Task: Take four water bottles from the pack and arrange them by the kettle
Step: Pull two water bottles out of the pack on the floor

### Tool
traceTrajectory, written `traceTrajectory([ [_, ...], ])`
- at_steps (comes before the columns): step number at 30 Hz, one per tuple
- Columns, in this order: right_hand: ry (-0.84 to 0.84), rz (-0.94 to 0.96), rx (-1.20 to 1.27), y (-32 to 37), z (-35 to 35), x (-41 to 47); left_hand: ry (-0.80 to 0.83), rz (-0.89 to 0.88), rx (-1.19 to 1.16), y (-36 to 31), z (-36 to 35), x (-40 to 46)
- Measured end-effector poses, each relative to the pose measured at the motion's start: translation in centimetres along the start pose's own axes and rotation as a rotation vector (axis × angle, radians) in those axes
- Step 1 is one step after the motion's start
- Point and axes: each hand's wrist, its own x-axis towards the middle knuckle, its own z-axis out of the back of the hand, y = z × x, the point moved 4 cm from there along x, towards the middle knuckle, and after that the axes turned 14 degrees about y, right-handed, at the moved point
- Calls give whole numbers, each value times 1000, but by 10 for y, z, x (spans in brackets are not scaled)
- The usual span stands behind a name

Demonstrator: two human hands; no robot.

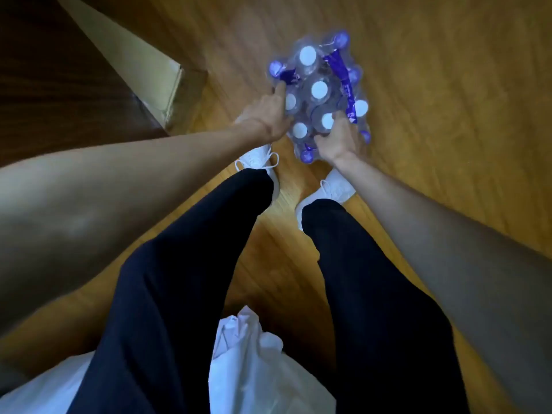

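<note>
Head view: blurred pack (321,94) under hands (270,116)

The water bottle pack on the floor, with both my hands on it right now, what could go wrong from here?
The pack is shrink-wrapped, and your left hand and right hand are both pressed into it; if the film rips suddenly, bottles may spill and roll across the wooden floor.

It sits just ahead of your white shoes, so a dropped bottle could hit a foot.

The white plastic bag by your legs is a possible trip hazard.
</note>
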Motion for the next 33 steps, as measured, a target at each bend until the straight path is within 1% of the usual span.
traceTrajectory([
  [1,-12,1,-10,1,2,3,4,-12,28,-3,-1,3],
  [3,-76,-4,-31,-1,5,14,-37,-18,74,-7,-3,13],
  [5,-86,-19,-57,0,3,22,-79,-3,123,-8,-6,20],
  [8,-114,-12,-63,4,2,35,-159,36,160,-7,-6,32],
  [14,-213,9,-93,5,5,49,-232,50,194,-12,-6,45],
  [23,-239,33,97,2,8,32,-159,17,102,-15,3,32],
  [27,-265,62,154,3,18,0,-148,13,74,-22,10,15],
  [30,-239,60,149,5,24,-31,-160,2,44,-29,18,-10],
  [33,-225,55,202,13,31,-65,-154,13,44,-37,27,-42],
])
